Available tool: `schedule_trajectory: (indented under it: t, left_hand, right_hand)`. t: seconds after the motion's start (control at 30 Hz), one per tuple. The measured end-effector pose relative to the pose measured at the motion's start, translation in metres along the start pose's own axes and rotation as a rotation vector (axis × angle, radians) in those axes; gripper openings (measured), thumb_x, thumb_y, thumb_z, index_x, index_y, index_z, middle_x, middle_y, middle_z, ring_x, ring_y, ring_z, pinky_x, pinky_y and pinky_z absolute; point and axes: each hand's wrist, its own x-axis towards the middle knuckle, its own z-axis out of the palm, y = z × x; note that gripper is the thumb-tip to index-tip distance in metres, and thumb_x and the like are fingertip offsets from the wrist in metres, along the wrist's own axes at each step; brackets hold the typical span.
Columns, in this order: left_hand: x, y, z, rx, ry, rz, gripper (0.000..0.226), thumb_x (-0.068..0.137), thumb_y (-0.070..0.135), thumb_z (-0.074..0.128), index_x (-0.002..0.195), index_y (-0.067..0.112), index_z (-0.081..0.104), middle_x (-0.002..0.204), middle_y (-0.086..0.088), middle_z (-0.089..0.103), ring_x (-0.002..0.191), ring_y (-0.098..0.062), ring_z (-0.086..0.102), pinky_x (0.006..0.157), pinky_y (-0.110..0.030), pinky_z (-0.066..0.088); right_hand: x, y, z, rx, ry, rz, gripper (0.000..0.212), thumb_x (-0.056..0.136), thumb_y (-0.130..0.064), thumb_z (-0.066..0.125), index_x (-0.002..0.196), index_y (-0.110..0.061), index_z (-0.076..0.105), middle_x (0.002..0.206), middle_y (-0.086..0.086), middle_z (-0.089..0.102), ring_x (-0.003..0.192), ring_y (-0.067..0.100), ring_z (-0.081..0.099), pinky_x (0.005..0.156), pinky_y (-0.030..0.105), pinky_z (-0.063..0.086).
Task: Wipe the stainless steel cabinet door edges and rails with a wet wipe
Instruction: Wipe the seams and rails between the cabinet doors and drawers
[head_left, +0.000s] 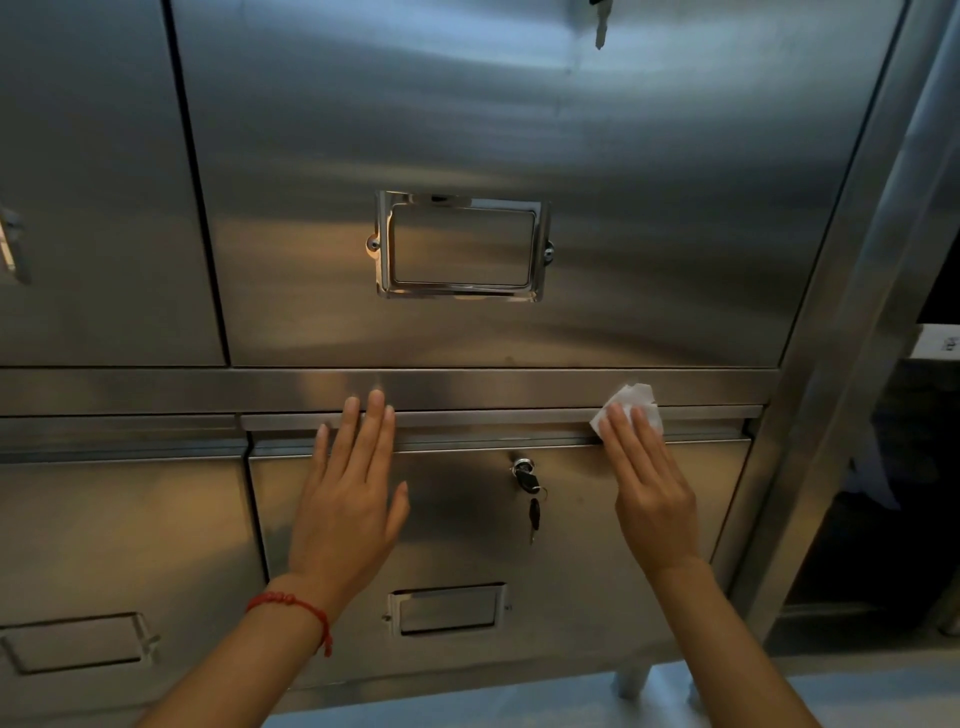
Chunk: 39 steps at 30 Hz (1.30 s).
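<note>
A stainless steel cabinet fills the view. Its lower right door has a grooved top edge under a horizontal rail. My right hand lies flat with straight fingers and presses a crumpled white wet wipe onto that top edge, right of the middle. My left hand rests flat on the same door, its fingertips reaching the rail. A red string bracelet is on my left wrist.
A lock with hanging keys sits on the door between my hands. Above is a large door with a chrome label holder; a key hangs at the top. A dark gap lies right of the cabinet frame.
</note>
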Motion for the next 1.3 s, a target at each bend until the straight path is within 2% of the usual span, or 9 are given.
schedule_trajectory:
  t: [0.13, 0.33, 0.47, 0.6, 0.7, 0.83, 1.07, 1.2, 1.3]
  left_hand:
    - [0.0, 0.002, 0.0, -0.001, -0.002, -0.009, 0.066, 0.083, 0.032, 0.035, 0.138, -0.003, 0.035, 0.148, -0.019, 0.027, 0.137, -0.032, 0.024, 0.111, -0.045, 0.015]
    - [0.0, 0.002, 0.0, 0.013, -0.001, -0.009, 0.066, 0.083, 0.033, 0.034, 0.138, -0.004, 0.035, 0.148, -0.019, 0.027, 0.136, -0.033, 0.026, 0.111, -0.047, 0.017]
    - [0.0, 0.003, -0.001, 0.019, -0.008, -0.015, 0.066, 0.083, 0.033, 0.034, 0.138, -0.004, 0.035, 0.148, -0.019, 0.027, 0.136, -0.034, 0.026, 0.109, -0.049, 0.021]
    - [0.0, 0.0, -0.002, 0.014, -0.006, 0.004, 0.065, 0.084, 0.033, 0.034, 0.138, -0.003, 0.034, 0.148, -0.017, 0.026, 0.137, -0.032, 0.025, 0.111, -0.044, 0.014]
    - [0.0, 0.001, -0.002, 0.017, -0.002, 0.002, 0.066, 0.083, 0.033, 0.034, 0.138, -0.004, 0.036, 0.148, -0.018, 0.027, 0.135, -0.034, 0.027, 0.11, -0.046, 0.017]
    - [0.0, 0.002, -0.001, 0.013, -0.002, -0.004, 0.066, 0.082, 0.033, 0.034, 0.137, -0.004, 0.036, 0.147, -0.019, 0.027, 0.135, -0.035, 0.028, 0.109, -0.047, 0.018]
    - [0.0, 0.003, 0.001, 0.003, 0.009, -0.014, 0.067, 0.082, 0.033, 0.035, 0.139, -0.004, 0.033, 0.148, -0.018, 0.025, 0.137, -0.032, 0.023, 0.111, -0.045, 0.015]
    - [-0.001, 0.001, 0.0, 0.006, -0.001, -0.004, 0.067, 0.083, 0.033, 0.034, 0.139, -0.002, 0.031, 0.148, -0.018, 0.025, 0.138, -0.032, 0.022, 0.112, -0.043, 0.01]
    - [-0.001, -0.001, -0.001, 0.011, -0.009, 0.005, 0.066, 0.083, 0.033, 0.033, 0.139, -0.002, 0.031, 0.148, -0.018, 0.026, 0.137, -0.032, 0.024, 0.112, -0.044, 0.011]
  right_hand:
    - [0.0, 0.005, 0.0, 0.011, -0.032, -0.065, 0.043, 0.086, 0.011, 0.042, 0.126, 0.002, 0.054, 0.135, 0.017, 0.049, 0.126, 0.033, 0.045, 0.101, 0.049, 0.04]
    - [-0.005, 0.006, 0.0, -0.013, -0.019, 0.021, 0.043, 0.083, 0.016, 0.046, 0.123, 0.004, 0.056, 0.132, 0.02, 0.052, 0.123, 0.037, 0.047, 0.099, 0.051, 0.04]
    - [-0.002, 0.004, -0.001, 0.012, -0.037, -0.051, 0.043, 0.087, 0.012, 0.039, 0.126, 0.001, 0.054, 0.134, 0.018, 0.051, 0.125, 0.034, 0.047, 0.104, 0.045, 0.04]
    - [-0.01, 0.012, -0.002, -0.008, -0.028, 0.043, 0.044, 0.088, 0.014, 0.035, 0.125, 0.002, 0.055, 0.134, 0.018, 0.05, 0.125, 0.035, 0.046, 0.111, 0.037, 0.029]
    - [-0.008, 0.007, 0.001, 0.007, -0.02, 0.052, 0.044, 0.095, 0.012, 0.024, 0.125, 0.003, 0.055, 0.133, 0.019, 0.052, 0.124, 0.036, 0.048, 0.111, 0.036, 0.028]
    - [-0.01, 0.014, 0.0, 0.017, -0.035, 0.006, 0.044, 0.088, 0.013, 0.037, 0.128, 0.001, 0.052, 0.136, 0.018, 0.049, 0.127, 0.033, 0.044, 0.109, 0.039, 0.032]
    - [-0.009, 0.015, 0.001, -0.007, -0.031, 0.006, 0.038, 0.097, 0.008, 0.028, 0.126, 0.004, 0.053, 0.133, 0.022, 0.051, 0.124, 0.034, 0.048, 0.107, 0.041, 0.037]
    - [-0.007, 0.022, -0.001, 0.01, -0.054, -0.057, 0.04, 0.085, 0.012, 0.052, 0.124, 0.005, 0.056, 0.133, 0.021, 0.051, 0.124, 0.035, 0.048, 0.1, 0.049, 0.041]
    - [-0.009, 0.027, -0.006, -0.003, -0.054, -0.039, 0.04, 0.085, 0.012, 0.049, 0.124, 0.005, 0.055, 0.132, 0.022, 0.051, 0.122, 0.037, 0.05, 0.099, 0.051, 0.043]
